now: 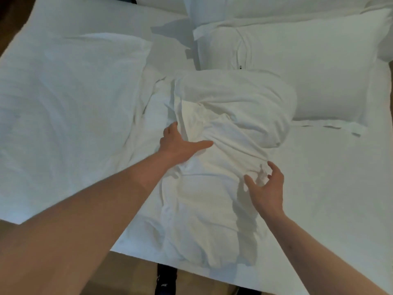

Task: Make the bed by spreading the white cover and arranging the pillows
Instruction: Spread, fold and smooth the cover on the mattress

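Note:
The white cover (223, 158) lies bunched in a rumpled heap in the middle of the bed, running from the near edge toward the pillows. My left hand (180, 145) rests on its left side, thumb spread across the cloth and fingertips tucked into a fold. My right hand (265, 186) hovers at the heap's right side with fingers spread, at most touching the cloth. A large white pillow (308, 71) lies at the back right, its near corner under the heap. Another pillow (70, 86) lies at the left.
A white fitted sheet (329, 188) covers the mattress to the right of the heap. More pillows (265, 7) lie along the top edge. The bed's near edge runs diagonally across the bottom, with brown floor (131, 275) and a dark shoe (165, 279) below it.

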{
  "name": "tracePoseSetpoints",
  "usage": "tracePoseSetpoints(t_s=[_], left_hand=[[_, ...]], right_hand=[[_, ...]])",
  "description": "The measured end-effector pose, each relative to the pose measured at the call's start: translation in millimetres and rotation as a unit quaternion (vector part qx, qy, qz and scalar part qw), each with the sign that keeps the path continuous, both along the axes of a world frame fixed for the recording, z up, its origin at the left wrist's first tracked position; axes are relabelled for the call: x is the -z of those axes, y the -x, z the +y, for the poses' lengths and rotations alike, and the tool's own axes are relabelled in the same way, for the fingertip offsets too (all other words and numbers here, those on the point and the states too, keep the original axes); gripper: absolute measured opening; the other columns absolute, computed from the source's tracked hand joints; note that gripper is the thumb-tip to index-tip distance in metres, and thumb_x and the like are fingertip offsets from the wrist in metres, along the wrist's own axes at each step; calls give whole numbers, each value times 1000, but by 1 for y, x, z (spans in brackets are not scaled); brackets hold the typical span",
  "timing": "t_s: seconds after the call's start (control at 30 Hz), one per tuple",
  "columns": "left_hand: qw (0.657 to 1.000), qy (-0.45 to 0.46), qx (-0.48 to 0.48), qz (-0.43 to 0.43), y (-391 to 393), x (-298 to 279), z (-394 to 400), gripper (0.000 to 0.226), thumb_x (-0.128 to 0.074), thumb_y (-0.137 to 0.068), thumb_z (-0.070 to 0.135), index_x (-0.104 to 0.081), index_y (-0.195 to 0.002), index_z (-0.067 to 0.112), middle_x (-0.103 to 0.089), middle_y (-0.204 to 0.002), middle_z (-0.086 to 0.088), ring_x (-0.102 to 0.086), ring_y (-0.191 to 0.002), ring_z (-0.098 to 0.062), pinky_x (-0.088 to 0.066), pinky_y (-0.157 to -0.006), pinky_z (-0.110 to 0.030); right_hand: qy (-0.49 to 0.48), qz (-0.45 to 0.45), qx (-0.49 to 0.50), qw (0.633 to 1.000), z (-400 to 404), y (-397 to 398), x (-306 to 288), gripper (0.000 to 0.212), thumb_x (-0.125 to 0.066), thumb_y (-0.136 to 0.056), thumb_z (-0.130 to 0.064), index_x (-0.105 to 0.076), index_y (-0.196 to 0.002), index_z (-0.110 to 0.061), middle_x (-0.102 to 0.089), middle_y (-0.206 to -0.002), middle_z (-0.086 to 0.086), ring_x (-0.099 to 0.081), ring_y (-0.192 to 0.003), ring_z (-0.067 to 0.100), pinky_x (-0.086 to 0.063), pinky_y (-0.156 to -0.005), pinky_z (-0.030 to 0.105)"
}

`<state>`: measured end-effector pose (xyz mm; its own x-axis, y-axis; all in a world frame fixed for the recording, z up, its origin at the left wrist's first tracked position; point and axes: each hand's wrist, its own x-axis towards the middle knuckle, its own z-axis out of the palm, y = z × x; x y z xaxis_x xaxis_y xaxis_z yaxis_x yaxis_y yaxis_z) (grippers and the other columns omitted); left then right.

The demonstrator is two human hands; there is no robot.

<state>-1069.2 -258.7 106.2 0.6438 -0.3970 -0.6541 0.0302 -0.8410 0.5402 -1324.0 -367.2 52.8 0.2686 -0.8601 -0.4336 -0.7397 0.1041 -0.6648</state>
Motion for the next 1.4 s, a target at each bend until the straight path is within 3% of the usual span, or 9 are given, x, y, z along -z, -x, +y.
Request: tracePoseSetpoints(t_s=[0.13,0.3,0.43,0.63,0.83,0.97,1.2,1.33,1.4], left_hand=[[996,42,-29,76,-6,13,-40,115,-83,-68,68,-34,-157,14,-46,-154,0,-47,-141,-23,-39,-107,-28],[996,81,4,-35,-16,3,-56,55,-69,-94,43,-57,-139,14,-61,-120,0,-60,-115,-20,-41,-87,-24],[983,168,-73,17,-50,-12,-43,62,-80,-81,49,-62,-127,13,-69,-113,7,-68,-104,-14,-55,-84,-25],[964,202,-176,3,-95,-12,-15,98,-86,-62,65,-57,-138,12,-69,-125,4,-70,-108,-15,-58,-91,-35],[995,54,-24,-82,-68,36,-16,86,-69,-85,65,-48,-148,10,-55,-145,-6,-55,-131,-24,-43,-102,-27],[997,-2,-65,-34,-38,71,30,131,-72,-50,93,-40,-152,16,-53,-148,-1,-57,-130,-21,-45,-112,-40],[982,-146,26,118,57,108,173,162,-85,-30,87,-9,-160,28,-38,-159,5,-43,-143,-23,-38,-117,-48],[974,-127,22,188,87,124,185,130,-101,-31,62,-42,-141,25,-62,-128,9,-62,-119,-17,-55,-100,-39],[971,-110,27,210,100,118,178,74,-96,-53,36,-67,-118,14,-74,-108,3,-69,-102,-18,-59,-92,-38]], right_hand=[[-104,55,51,992,-8,16,20,123,-82,-70,-63,-12,-162,-20,-19,-167,4,-27,-151,24,-26,-121,41],[-220,89,56,970,0,39,50,147,-85,-58,-71,8,-161,-22,-29,-164,4,-37,-147,27,-32,-119,42],[-219,75,22,973,10,50,52,78,-83,-60,-70,-70,-122,-23,-75,-115,-4,-69,-109,19,-54,-98,41],[-116,-92,43,988,13,67,-11,20,-85,-79,-30,-73,-87,-16,-76,-82,-1,-72,-76,15,-54,-71,36],[-141,68,-29,987,28,89,8,56,-79,-75,-58,-52,-112,-26,-65,-103,-9,-64,-90,12,-51,-74,35],[-177,51,-31,982,42,101,32,98,-82,-69,-64,-35,-148,-31,-53,-130,-14,-56,-115,13,-46,-94,33],[-300,97,15,949,77,150,52,126,-89,-48,-73,-33,-152,-29,-55,-140,-10,-59,-120,16,-49,-105,43],[-321,111,32,940,92,157,54,88,-93,-57,-58,-59,-128,-21,-69,-116,-9,-68,-100,13,-57,-83,33],[-320,122,25,939,89,157,52,72,-93,-62,-49,-64,-119,-15,-71,-105,-7,-69,-91,15,-57,-76,33]])
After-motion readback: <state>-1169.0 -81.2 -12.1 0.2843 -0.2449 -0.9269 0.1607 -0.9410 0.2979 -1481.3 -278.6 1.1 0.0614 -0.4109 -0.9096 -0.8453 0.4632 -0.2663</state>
